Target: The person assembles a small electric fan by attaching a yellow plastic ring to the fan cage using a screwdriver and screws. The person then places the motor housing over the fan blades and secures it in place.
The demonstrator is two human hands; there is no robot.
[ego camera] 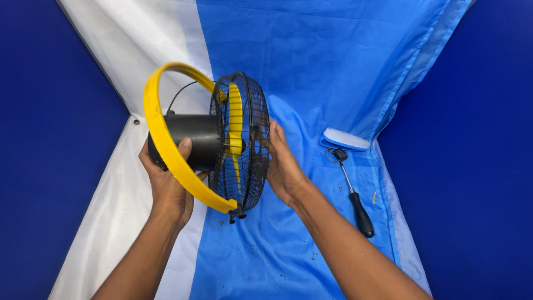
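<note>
Blue-and-white sheet (pixel 333 66) is spread underneath. One fan (pixel 233 144) is held above it, axis lying left-right, grille facing right; left hand (pixel 166 178) is wrapped around motor housing, right hand (pixel 283 166) is pressed flat on grille. One screwdriver (pixel 355 194) is lying at right.

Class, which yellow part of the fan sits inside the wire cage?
The yellow blade, enclosed by the black wire cage; the yellow ring curves outside, around the motor housing.

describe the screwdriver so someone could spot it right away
On the blue cloth, look right of the fan that both hands hold. The screwdriver lies just below a small white-topped pad; its thin metal shaft and black handle set it apart.
</note>
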